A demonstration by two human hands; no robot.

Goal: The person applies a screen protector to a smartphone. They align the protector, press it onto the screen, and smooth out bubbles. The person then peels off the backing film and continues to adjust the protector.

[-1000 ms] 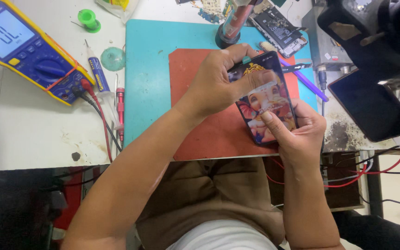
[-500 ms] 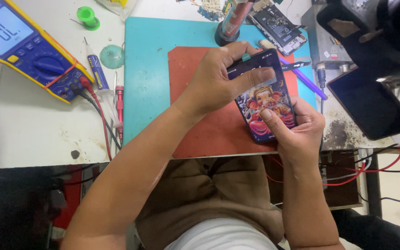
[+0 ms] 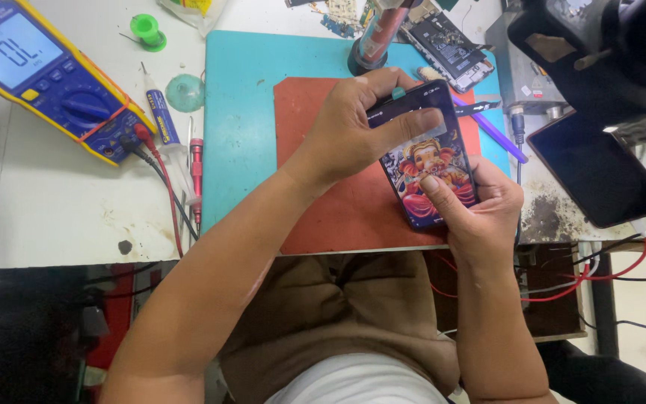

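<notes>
A smartphone [image 3: 434, 166] with a lit, colourful picture on its screen is held above a red mat [image 3: 315, 179]. My left hand [image 3: 353, 127] grips its top end, thumb lying across the upper screen. My right hand [image 3: 480, 213] holds the lower end from the right, thumb pressed on the screen's lower part. The red mat lies on a turquoise mat [image 3: 237, 112] on the white bench.
A yellow-and-blue multimeter [image 3: 46, 71] with red and black leads sits far left. A red screwdriver [image 3: 197, 176], small tube [image 3: 161, 116] and green spool [image 3: 146, 30] lie left of the mats. An opened phone [image 3: 448, 41], purple tool [image 3: 491, 127], dark tablet [image 3: 596, 168] and microscope [image 3: 600, 52] stand right.
Both hands have shifted the phone slightly toward the left and up. My left thumb now lies further across the upper screen.
</notes>
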